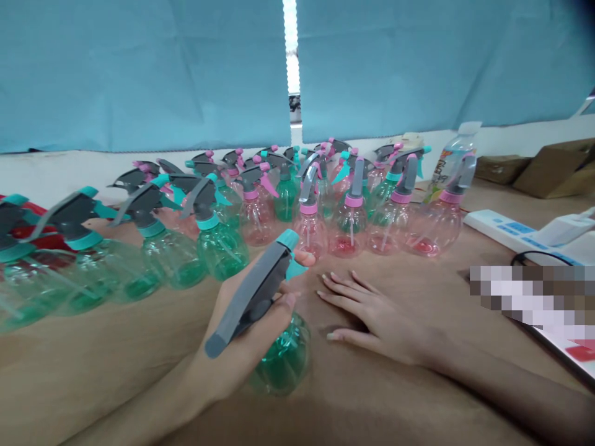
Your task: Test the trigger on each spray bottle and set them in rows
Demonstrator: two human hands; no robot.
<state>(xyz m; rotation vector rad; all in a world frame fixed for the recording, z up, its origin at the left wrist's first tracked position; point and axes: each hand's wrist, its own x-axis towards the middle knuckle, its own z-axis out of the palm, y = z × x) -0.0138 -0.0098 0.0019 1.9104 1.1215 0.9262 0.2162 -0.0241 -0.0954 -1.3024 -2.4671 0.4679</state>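
Note:
My left hand (251, 322) is closed around the neck of a green spray bottle (283, 362) with a grey and turquoise trigger head. One finger reaches forward beside its turquoise trigger. The bottle's round, see-through body shows below my hand, low over or on the table; I cannot tell which. My right hand (367, 313) lies flat on the brown table (372, 409) with fingers spread, holding nothing. Just beyond it stand several pink spray bottles (348, 235) in a row. On the left, a row of green spray bottles (223, 251) stands upright.
More pink and green spray bottles crowd behind the front rows. A labelled drink bottle (453, 155) stands at the back right. A white power strip (506, 232) with a plug lies on the right, near cardboard boxes (553, 167). Blue sheeting (139, 74) covers the wall.

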